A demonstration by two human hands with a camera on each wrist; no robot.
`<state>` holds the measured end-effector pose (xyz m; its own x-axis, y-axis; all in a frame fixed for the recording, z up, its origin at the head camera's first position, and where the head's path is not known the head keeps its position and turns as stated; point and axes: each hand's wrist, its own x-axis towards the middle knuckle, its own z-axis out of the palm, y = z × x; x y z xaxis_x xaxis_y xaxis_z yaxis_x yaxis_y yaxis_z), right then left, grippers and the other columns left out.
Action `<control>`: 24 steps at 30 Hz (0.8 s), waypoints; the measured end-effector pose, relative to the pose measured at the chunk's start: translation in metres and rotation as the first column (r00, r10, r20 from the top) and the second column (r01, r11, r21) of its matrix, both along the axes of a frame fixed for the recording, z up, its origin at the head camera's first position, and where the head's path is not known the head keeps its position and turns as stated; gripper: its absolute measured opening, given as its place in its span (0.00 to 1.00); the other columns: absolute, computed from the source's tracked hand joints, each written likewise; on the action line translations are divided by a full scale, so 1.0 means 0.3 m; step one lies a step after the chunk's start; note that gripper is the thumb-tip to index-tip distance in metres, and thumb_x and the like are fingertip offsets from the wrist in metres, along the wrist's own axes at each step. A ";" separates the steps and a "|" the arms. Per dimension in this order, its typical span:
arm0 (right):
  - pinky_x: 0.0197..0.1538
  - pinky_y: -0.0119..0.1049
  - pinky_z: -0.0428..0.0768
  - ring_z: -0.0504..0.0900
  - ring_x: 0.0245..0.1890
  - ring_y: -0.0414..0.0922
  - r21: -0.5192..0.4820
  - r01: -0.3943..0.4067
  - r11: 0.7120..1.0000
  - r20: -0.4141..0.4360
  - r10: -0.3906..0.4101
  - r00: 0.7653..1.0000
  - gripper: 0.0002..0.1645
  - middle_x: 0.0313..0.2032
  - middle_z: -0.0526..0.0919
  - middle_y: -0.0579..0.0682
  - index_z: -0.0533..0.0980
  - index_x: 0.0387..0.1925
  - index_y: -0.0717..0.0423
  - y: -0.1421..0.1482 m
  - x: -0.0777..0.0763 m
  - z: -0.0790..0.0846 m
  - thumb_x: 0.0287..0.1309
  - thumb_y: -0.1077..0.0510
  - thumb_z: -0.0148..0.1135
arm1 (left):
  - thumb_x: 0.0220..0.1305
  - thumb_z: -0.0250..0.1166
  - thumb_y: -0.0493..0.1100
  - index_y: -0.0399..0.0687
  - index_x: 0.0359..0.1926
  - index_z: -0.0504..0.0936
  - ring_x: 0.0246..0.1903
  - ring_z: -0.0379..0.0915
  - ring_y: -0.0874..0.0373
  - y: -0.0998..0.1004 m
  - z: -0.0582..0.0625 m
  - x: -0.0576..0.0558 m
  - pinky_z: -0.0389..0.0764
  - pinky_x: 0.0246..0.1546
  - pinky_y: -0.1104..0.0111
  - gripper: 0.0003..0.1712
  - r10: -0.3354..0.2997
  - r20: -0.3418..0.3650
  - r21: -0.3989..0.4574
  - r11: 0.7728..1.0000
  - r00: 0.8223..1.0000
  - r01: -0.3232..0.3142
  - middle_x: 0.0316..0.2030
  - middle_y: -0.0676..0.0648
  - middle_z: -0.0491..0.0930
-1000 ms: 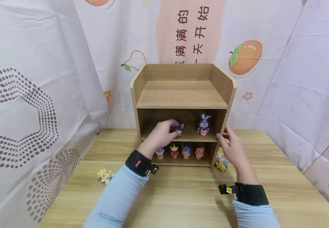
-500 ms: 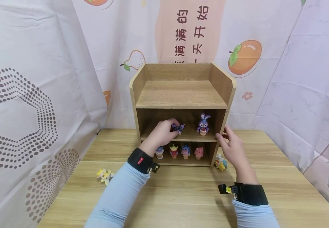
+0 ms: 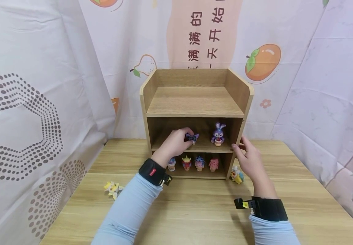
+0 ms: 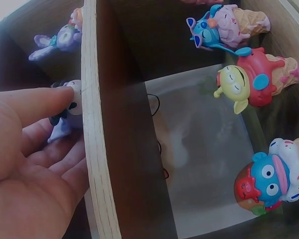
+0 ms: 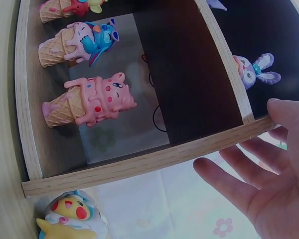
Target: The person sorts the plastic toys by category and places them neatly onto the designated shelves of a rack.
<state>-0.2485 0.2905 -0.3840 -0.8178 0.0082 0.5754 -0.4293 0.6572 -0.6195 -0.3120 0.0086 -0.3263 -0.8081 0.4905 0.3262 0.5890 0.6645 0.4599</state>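
My left hand (image 3: pixel 176 141) reaches into the middle compartment of a small wooden shelf (image 3: pixel 195 102). Thumb and fingers pinch a purple figurine with a black bow (image 3: pixel 193 137), low over the board; in the left wrist view the thumb covers part of the figurine (image 4: pixel 75 99). To its right stands a purple rabbit figurine (image 3: pixel 218 134). My right hand (image 3: pixel 250 158) grips the shelf's right side panel: the thumb is at the front edge and the fingers lie along the outer side, as the right wrist view shows the hand (image 5: pixel 274 174).
Ice-cream-cone figurines stand in the bottom compartment: a blue one (image 3: pixel 171 164), a red one with a green head (image 3: pixel 187 163), a blue-and-pink one (image 3: pixel 199 163) and a pink one (image 3: pixel 214 164). A yellow-white figurine (image 3: pixel 113 189) lies left on the table; another yellow figurine (image 3: pixel 237 175) sits beside the shelf.
My left hand has shifted slightly to the right with the purple figurine. The right hand stays at the side panel.
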 end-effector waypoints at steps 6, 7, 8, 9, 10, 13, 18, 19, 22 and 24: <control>0.40 0.54 0.82 0.73 0.53 0.60 0.000 0.000 1.000 -0.002 0.000 1.000 0.28 0.56 0.73 0.63 0.61 0.69 0.50 0.002 0.001 0.001 0.71 0.51 0.50 | 0.63 0.65 0.43 0.48 0.50 0.77 0.42 0.72 0.61 0.004 0.002 0.001 0.77 0.43 0.66 0.15 -0.007 0.008 0.013 1.000 1.000 0.007 0.47 0.49 0.79; 0.41 0.54 0.82 0.73 0.53 0.60 0.003 0.000 1.000 0.000 0.000 1.000 0.28 0.56 0.73 0.63 0.61 0.69 0.50 0.002 0.001 0.001 0.71 0.51 0.49 | 0.63 0.65 0.43 0.48 0.50 0.77 0.42 0.72 0.62 0.004 0.001 0.001 0.77 0.42 0.67 0.15 -0.007 0.009 0.013 1.000 1.000 0.007 0.47 0.49 0.79; 0.41 0.55 0.81 0.73 0.53 0.60 0.006 0.001 1.000 0.001 -0.001 1.000 0.28 0.56 0.73 0.63 0.61 0.69 0.50 0.002 0.002 0.001 0.71 0.50 0.49 | 0.63 0.65 0.43 0.49 0.50 0.77 0.41 0.72 0.62 0.005 0.000 0.000 0.77 0.42 0.67 0.14 -0.006 0.009 0.014 1.000 1.000 0.005 0.46 0.49 0.79; 0.41 0.55 0.81 0.73 0.53 0.60 0.008 0.003 1.000 0.004 -0.003 1.000 0.28 0.56 0.73 0.62 0.61 0.69 0.49 0.002 0.002 0.001 0.71 0.50 0.49 | 0.63 0.65 0.43 0.49 0.50 0.77 0.41 0.72 0.62 0.005 -0.001 -0.001 0.77 0.41 0.67 0.14 -0.005 0.007 0.014 1.000 1.000 0.004 0.46 0.49 0.79; 0.42 0.55 0.81 0.73 0.53 0.60 0.010 0.005 1.000 0.006 -0.005 1.000 0.28 0.56 0.73 0.62 0.61 0.69 0.49 0.002 0.002 0.000 0.71 0.50 0.49 | 0.63 0.65 0.44 0.49 0.50 0.77 0.40 0.72 0.62 0.005 -0.003 -0.002 0.76 0.41 0.67 0.14 -0.003 0.006 0.015 1.000 1.000 0.003 0.46 0.50 0.79; 0.42 0.55 0.81 0.73 0.53 0.59 0.012 0.013 1.000 0.010 -0.013 1.000 0.28 0.56 0.73 0.61 0.61 0.69 0.49 0.001 0.001 -0.001 0.71 0.49 0.49 | 0.63 0.65 0.44 0.49 0.49 0.77 0.39 0.72 0.62 0.004 -0.006 -0.004 0.76 0.40 0.67 0.14 -0.009 0.005 0.022 1.000 1.000 0.009 0.46 0.49 0.79; 0.41 0.53 0.82 0.73 0.53 0.58 0.011 0.021 1.000 0.022 -0.022 1.000 0.28 0.56 0.73 0.60 0.62 0.68 0.48 0.000 0.002 0.000 0.71 0.48 0.49 | 0.62 0.66 0.44 0.49 0.51 0.77 0.41 0.73 0.60 -0.008 -0.009 -0.006 0.77 0.41 0.66 0.17 -0.014 -0.002 0.040 0.999 1.000 0.014 0.45 0.49 0.79; 0.41 0.52 0.82 0.73 0.54 0.58 0.013 0.022 1.000 0.024 -0.022 0.999 0.28 0.56 0.73 0.60 0.62 0.68 0.48 0.000 0.003 0.001 0.71 0.48 0.49 | 0.61 0.66 0.45 0.49 0.52 0.77 0.41 0.73 0.60 -0.013 -0.008 -0.005 0.77 0.41 0.66 0.18 -0.015 -0.001 0.049 0.999 1.000 0.015 0.45 0.49 0.79; 0.41 0.51 0.82 0.73 0.54 0.57 0.010 0.020 1.000 0.026 -0.020 0.999 0.28 0.56 0.73 0.59 0.62 0.68 0.48 0.000 0.002 0.002 0.71 0.47 0.49 | 0.60 0.67 0.44 0.47 0.54 0.76 0.44 0.73 0.57 -0.028 0.002 0.001 0.77 0.44 0.64 0.21 -0.018 0.004 0.087 0.996 1.000 0.018 0.45 0.48 0.79; 0.41 0.52 0.82 0.73 0.54 0.58 0.008 0.017 1.000 0.020 -0.017 1.000 0.28 0.56 0.73 0.60 0.62 0.68 0.49 0.001 0.002 0.002 0.71 0.47 0.49 | 0.60 0.67 0.44 0.46 0.55 0.76 0.47 0.72 0.56 -0.039 0.014 0.010 0.76 0.46 0.63 0.23 -0.022 0.006 0.110 0.994 1.000 0.021 0.47 0.47 0.79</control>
